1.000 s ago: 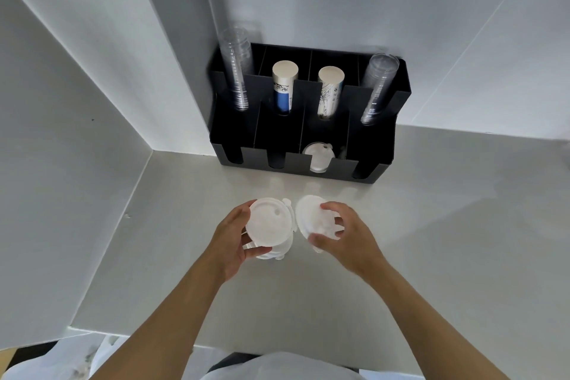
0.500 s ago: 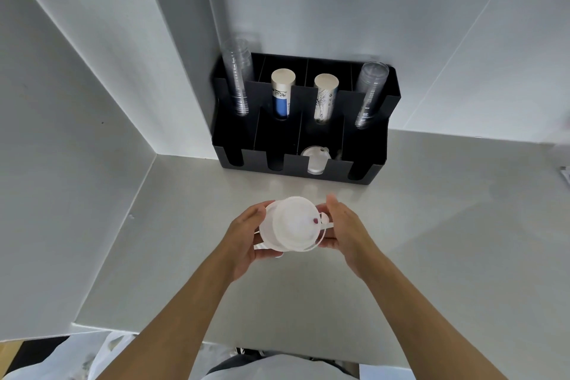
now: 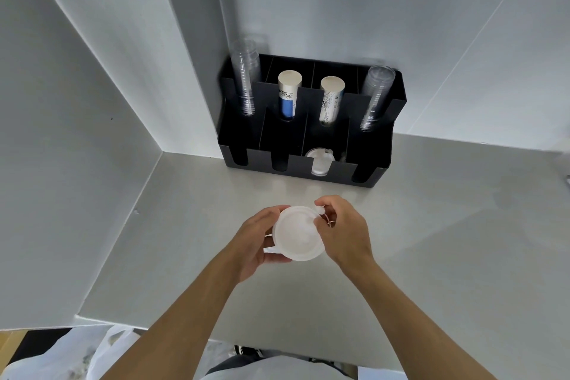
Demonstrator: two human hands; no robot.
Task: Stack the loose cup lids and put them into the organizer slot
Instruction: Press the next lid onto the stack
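Holding stacked lids [image 3: 298,236] above the counter [image 3: 431,241] — both hands gripping.
Left hand [image 3: 256,241] cups the stack's side; right hand [image 3: 345,230] pinches its far edge — organizer [image 3: 311,120] well beyond.

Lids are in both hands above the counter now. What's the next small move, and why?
Probably square up the stack of lids first: the left hand cups it from below while the right hand pinches a tab at its far edge, so it looks not quite nested. Then carry it to the organizer slot already holding lids.
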